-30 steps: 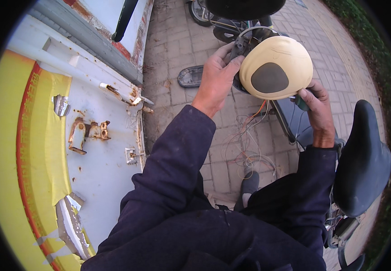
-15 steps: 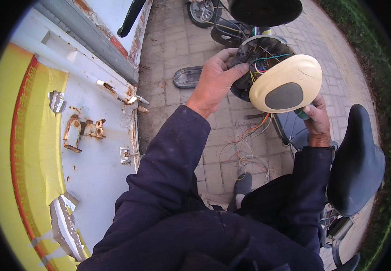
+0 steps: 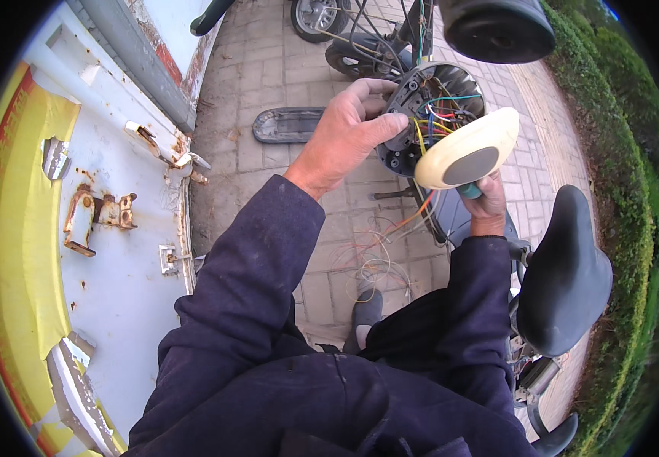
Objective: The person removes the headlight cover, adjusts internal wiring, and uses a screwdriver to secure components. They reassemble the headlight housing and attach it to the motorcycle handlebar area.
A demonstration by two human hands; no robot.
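Observation:
An open black oval housing (image 3: 399, 156) is packed with coloured wires (image 3: 445, 122). My left hand (image 3: 348, 129) is closed on its left rim, thumb on the near face and fingers behind the edge. A cream plastic cover (image 3: 503, 133) with a grey oval panel leans away from the housing's lower right side, tilted so the wires show. Below it, my right hand (image 3: 489, 202) is closed around a small teal-green piece (image 3: 469, 190), mostly hidden by the fingers and cover. I cannot tell whether this hand also touches the cover.
Loose thin wires (image 3: 379, 263) trail over the paving. A black saddle (image 3: 565, 270) stands at the right, before a hedge (image 3: 626, 190). A rusty white metal panel (image 3: 127, 274) lines the left. A black oval tray (image 3: 287, 124) lies on the ground; wheels (image 3: 319, 15) stand beyond.
The cream cover has tipped to a steeper angle, exposing more wires in the housing. My right hand has shifted left with it. The whole view has moved slightly.

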